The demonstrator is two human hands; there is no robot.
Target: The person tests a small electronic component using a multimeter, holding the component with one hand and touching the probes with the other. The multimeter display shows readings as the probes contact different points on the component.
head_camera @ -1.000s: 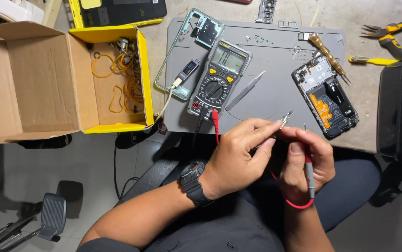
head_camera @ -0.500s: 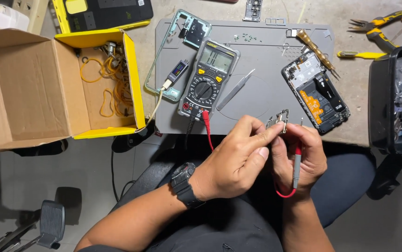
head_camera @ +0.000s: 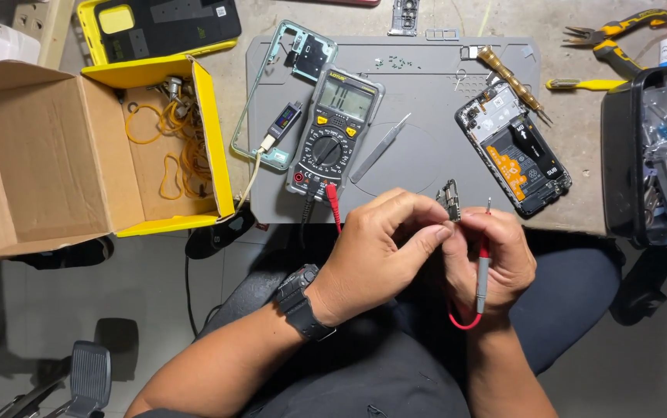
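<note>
At nine o'clock we see an open cardboard box [head_camera: 54,155] holding orange wire coils [head_camera: 171,147]; at twelve, a multimeter [head_camera: 333,131]; at two, an opened phone [head_camera: 515,155]. Our left hand [head_camera: 372,259] pinches a small metal part [head_camera: 450,200]; our right hand [head_camera: 492,259] grips a red probe [head_camera: 483,267].

The box [head_camera: 47,155] is matt brown cardboard with glossy yellow facing. The mat [head_camera: 426,147] looks smooth grey rubber, the tweezers [head_camera: 380,147] bright metal, the probe [head_camera: 483,267] red plastic
</note>
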